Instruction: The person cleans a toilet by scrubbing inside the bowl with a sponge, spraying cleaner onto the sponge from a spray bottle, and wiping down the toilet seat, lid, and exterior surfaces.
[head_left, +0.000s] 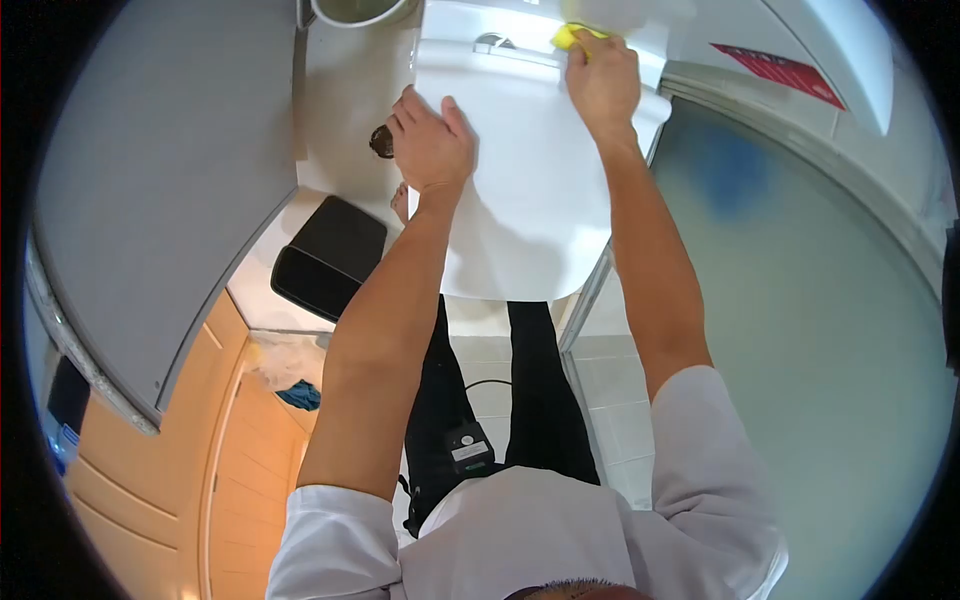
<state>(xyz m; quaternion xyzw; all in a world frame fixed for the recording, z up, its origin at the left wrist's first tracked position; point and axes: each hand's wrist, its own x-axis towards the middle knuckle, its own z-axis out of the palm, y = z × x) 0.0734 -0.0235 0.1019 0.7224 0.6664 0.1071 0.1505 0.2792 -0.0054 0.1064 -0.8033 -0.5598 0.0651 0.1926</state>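
A white toilet with its lid (530,180) down fills the middle of the view. My right hand (605,85) presses a yellow cloth (566,37) against the white surface behind the lid, right of the round metal flush button (494,41). Most of the cloth is covered by my fingers. On the lid's left edge, my left hand (430,145) lies with its fingers spread, holding nothing.
A black bin (330,255) stands on the floor to the left, below a grey panel (170,180). Frosted glass (790,300) runs along the right. A white bucket (360,10) is at the top left, and a white fixture with a red label (780,75) juts in at upper right.
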